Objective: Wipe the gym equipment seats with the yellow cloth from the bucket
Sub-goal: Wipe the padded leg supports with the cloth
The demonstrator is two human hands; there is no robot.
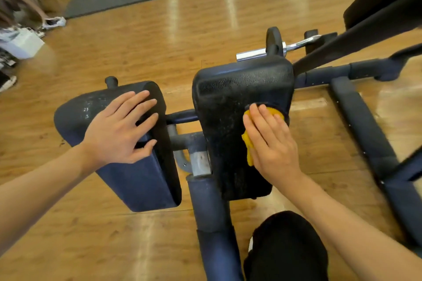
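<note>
Barbell point(294, 47) beyond seat point(228, 98); flat right hand point(271, 143) presses yellow cloth point(276, 113) there, flat left hand point(118, 128) on pad point(75, 109)

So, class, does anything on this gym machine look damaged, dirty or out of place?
The left pad carries whitish flecks on its top, scuffs or residue, I cannot tell which. The right pad, under the yellow cloth, shows fine pale speckling. Nothing looks askew or spilled.

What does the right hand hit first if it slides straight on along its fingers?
Right hand, pressing the yellow cloth, meets only more black textured seat pad; past its far edge, possibly the chrome bar end, depth unclear.
</note>
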